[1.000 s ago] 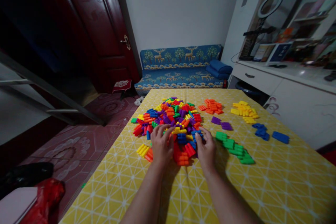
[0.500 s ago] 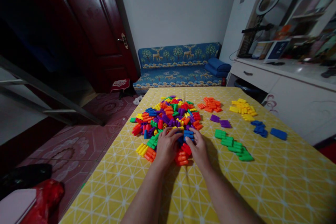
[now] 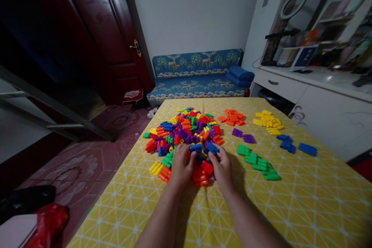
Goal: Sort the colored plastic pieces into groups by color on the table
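Over the near edge of a mixed heap of plastic building blocks [image 3: 188, 128], both my hands hold blue pieces. My left hand [image 3: 181, 164] is closed with a blue block [image 3: 195, 148] between thumb and fingers. Another blue block [image 3: 210, 148] is pinched in my right hand [image 3: 222, 164], a short gap from the first. Red blocks [image 3: 200, 174] lie below and between the hands. Beside my left hand are green blocks [image 3: 167, 159] and yellow blocks [image 3: 156, 168]. The undersides of both held blocks are hidden.
Sorted by colour on the right of the yellow-clothed table [image 3: 250, 217] lie orange blocks [image 3: 232, 117], purple blocks [image 3: 243, 135], yellow blocks [image 3: 269, 122], green blocks [image 3: 257, 161] and blue blocks [image 3: 286, 143]. A blue patterned sofa [image 3: 192, 81] stands beyond; a white cabinet [image 3: 325, 104] is at right.
My left hand now holds a blue block up from the heap. My right hand has turned its blue block and lifted it slightly. The sorted groups look unchanged.
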### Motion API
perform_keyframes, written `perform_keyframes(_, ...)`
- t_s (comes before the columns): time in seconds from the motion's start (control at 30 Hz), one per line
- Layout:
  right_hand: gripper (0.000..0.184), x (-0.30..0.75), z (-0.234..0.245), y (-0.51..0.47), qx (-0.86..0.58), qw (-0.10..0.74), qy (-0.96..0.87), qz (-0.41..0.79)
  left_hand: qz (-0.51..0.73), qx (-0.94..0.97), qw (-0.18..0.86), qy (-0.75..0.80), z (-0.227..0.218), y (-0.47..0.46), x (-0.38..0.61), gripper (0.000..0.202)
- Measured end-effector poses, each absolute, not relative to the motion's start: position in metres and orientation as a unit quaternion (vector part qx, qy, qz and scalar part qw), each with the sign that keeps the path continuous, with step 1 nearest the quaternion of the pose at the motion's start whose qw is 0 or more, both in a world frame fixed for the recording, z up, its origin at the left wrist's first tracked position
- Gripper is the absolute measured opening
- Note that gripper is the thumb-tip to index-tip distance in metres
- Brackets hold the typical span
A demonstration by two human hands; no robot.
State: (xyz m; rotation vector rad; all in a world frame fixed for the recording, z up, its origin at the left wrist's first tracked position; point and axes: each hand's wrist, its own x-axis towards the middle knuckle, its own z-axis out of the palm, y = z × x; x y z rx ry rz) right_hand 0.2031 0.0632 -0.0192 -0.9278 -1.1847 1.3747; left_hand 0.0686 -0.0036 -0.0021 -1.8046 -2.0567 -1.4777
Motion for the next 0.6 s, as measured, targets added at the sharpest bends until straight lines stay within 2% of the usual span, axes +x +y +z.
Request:
perform_keyframes(0.27, 0.042, 0.211, -0.006, 0.055, -0.354, 0.558, -0.494, 0.565, -0.486, -0.575, 0.028, -0.657, -0.001, -0.006, 0.070, 0.028)
perform_keyframes(0.47, 0.018, 0.212, -0.004, 0.047, -0.262, 0.532, -0.632, 0.498, -0.490, -0.553, 0.050, -0.672, 0.000, -0.007, 0.070, 0.026)
perform_keyframes(0.6, 0.014, 0.209, -0.003, 0.045, -0.214, 0.502, -0.681, 0.488, -0.501, -0.569, 0.037, -0.651, 0.003, -0.008, 0.073, 0.027)
